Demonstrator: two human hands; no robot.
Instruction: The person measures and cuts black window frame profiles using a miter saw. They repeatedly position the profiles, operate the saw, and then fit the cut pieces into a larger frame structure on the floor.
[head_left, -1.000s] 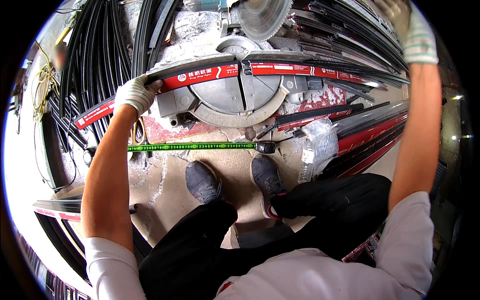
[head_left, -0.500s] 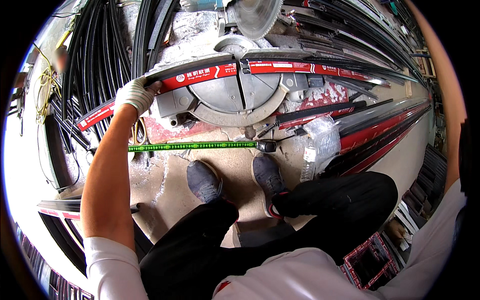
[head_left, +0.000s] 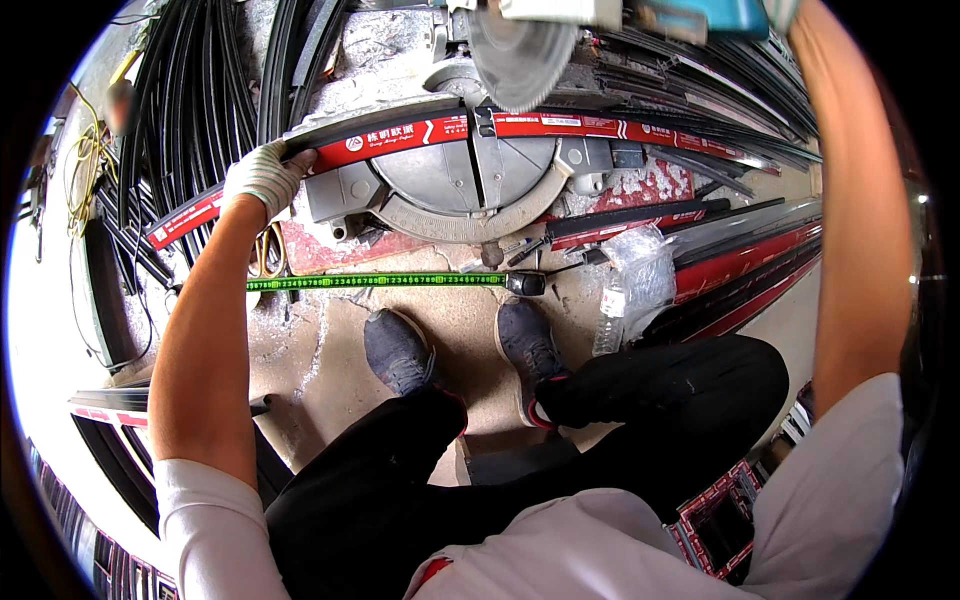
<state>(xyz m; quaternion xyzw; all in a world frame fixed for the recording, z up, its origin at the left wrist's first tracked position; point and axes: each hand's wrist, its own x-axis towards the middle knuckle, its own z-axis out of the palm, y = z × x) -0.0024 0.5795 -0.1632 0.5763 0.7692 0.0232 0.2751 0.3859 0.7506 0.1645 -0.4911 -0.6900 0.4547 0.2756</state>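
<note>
My left hand (head_left: 266, 180), in a striped knit glove, is closed round a long black profile strip with a red printed face (head_left: 390, 143). That strip lies along the fence of a miter saw, across its round grey table (head_left: 427, 180). At the table's slot, a narrow dark break parts it from a second red-faced length (head_left: 570, 125) on the right. Above the slot hangs the round saw blade (head_left: 520, 58), with a blurred teal and white saw body (head_left: 715, 16) beside it. At the top right edge, my gloved right hand (head_left: 784, 12) touches the saw body's end; its fingers are hidden.
A green tape measure (head_left: 400, 280) lies stretched out in front of my shoes (head_left: 397, 350). Black profiles (head_left: 190, 90) are heaped at the far left, and more (head_left: 690, 90) at the right. Near wrapped red profiles stands a plastic bottle (head_left: 609, 318). Yellow cable (head_left: 88, 170) coils at left.
The saw body and blade have come down and nearer into view. My right arm has swung inward, bringing the gloved hand into the top right. My left hand keeps its hold on the strip.
</note>
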